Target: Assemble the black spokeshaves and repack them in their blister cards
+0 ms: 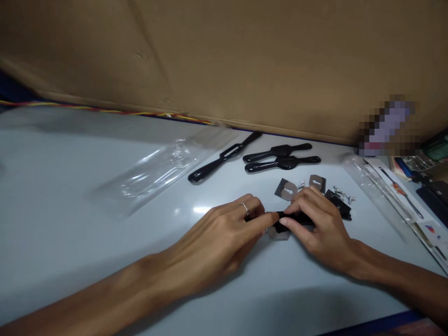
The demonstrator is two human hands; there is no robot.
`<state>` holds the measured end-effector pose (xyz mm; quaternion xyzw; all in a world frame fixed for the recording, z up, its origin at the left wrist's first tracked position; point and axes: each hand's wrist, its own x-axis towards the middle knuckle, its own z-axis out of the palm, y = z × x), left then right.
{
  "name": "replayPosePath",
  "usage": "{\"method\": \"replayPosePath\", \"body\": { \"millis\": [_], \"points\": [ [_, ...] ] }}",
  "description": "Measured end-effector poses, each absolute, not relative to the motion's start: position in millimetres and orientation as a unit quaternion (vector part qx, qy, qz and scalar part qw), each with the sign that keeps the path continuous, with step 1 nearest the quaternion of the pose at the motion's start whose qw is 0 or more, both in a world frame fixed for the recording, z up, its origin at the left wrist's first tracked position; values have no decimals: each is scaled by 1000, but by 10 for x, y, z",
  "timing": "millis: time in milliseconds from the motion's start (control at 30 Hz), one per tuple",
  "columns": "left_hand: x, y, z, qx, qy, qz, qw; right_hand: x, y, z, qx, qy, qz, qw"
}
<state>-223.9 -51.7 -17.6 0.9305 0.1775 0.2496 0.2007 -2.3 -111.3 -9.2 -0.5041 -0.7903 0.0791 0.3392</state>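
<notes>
Both hands are on a black spokeshave body (303,218) low over the table, mostly covered by my fingers. My left hand (231,228), with a ring on one finger, grips its left part, the index finger stretched along it. Thumb and fingers of my right hand (322,224) close on the other part. A grey blade (279,234) shows just under the body; whether it is attached I cannot tell. Beyond the right hand lie two slotted blades (287,189) (317,183), several silver screws (345,193) and black plates (339,204).
Three black spokeshave bodies (229,153) (280,151) (283,163) lie farther back. Clear plastic sleeves (161,170) spread at the left, with printed packaging (402,186) at right. A cardboard wall (224,60) bounds the back, a twisted wire (105,110) along its foot.
</notes>
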Motion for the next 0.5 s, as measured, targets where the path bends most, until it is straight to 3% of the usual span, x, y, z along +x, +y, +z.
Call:
{"method": "replayPosePath", "body": {
  "millis": [300, 500],
  "points": [
    [-2231, -514, -143, 924, 212, 229, 219, 35, -1068, 4, -461, -791, 41, 400],
    [-2228, -508, -139, 926, 209, 227, 218, 55, -1059, -15, -432, -816, 30, 383]
  ]
}}
